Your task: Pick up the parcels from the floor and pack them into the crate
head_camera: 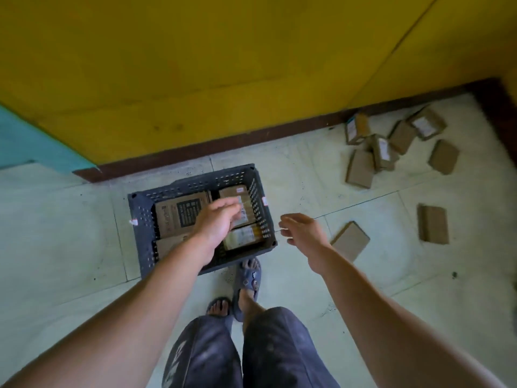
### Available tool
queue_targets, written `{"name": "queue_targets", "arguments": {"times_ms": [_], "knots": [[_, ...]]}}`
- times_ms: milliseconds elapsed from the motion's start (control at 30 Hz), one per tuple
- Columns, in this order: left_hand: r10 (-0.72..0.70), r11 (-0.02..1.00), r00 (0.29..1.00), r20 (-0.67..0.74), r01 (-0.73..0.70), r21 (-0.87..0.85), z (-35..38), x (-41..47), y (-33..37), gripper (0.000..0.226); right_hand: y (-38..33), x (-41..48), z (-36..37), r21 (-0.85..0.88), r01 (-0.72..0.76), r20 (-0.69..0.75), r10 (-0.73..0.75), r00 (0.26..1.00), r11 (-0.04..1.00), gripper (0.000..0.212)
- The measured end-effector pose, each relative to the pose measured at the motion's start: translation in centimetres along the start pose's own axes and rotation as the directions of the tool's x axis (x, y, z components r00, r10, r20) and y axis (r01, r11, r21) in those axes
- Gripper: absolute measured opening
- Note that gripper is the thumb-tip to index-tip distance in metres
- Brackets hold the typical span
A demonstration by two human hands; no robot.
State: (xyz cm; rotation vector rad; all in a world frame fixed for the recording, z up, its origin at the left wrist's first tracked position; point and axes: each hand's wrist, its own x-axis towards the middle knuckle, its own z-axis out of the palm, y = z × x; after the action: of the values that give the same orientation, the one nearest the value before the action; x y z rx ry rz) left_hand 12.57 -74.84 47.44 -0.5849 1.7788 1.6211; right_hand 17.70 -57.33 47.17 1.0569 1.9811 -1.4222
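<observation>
A dark grey perforated crate [142,217] stands on the pale tiled floor in front of me, with several brown cardboard parcels [179,214] lying flat inside. My left hand [216,224] hovers over the crate's middle, fingers loosely apart, holding nothing. My right hand [303,229] hangs just past the crate's right rim, fingers curled but empty. Two loose parcels lie on the floor to the right, one near my right wrist [349,240] and one farther out [433,224]. A heap of several more parcels [391,144] lies in the far right corner.
A yellow wall with a dark brown skirting [223,144] runs behind the crate and turns at the right corner. A teal panel [28,144] shows at the left. My feet in grey sandals [247,281] stand just below the crate.
</observation>
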Motion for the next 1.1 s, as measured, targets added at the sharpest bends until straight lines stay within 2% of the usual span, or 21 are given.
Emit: {"name": "queue_targets", "arguments": {"times_ms": [167,300,600,800,1100], "knots": [[0.082,0.991,0.988,0.128,-0.094,0.092,5.2,-5.5,3.4,0.023,1.2,-7.5,-6.3,0.119,0.009,-0.091,0.001,0.996,0.993,0.013],[0.103,0.972,0.965,0.241,-0.149,0.18,11.3,-8.8,5.2,0.021,2.9,-11.6,-12.2,0.231,0.041,-0.168,-0.002,0.986,0.972,0.017],[0.105,0.93,0.906,0.41,-0.235,0.281,32.3,-12.2,6.8,0.021,10.4,-13.2,-31.0,0.411,0.115,-0.313,0.021,0.949,0.904,0.022],[0.085,0.921,0.906,0.416,-0.23,0.313,44.5,-12.1,7.0,0.022,14.5,-9.7,-42.8,0.389,0.122,-0.326,0.012,0.945,0.913,0.026],[0.086,0.926,0.948,0.306,-0.189,0.328,51.8,-6.8,10.0,0.019,10.9,-0.9,-50.0,0.391,0.095,-0.201,-0.016,0.979,0.915,0.019]]}}
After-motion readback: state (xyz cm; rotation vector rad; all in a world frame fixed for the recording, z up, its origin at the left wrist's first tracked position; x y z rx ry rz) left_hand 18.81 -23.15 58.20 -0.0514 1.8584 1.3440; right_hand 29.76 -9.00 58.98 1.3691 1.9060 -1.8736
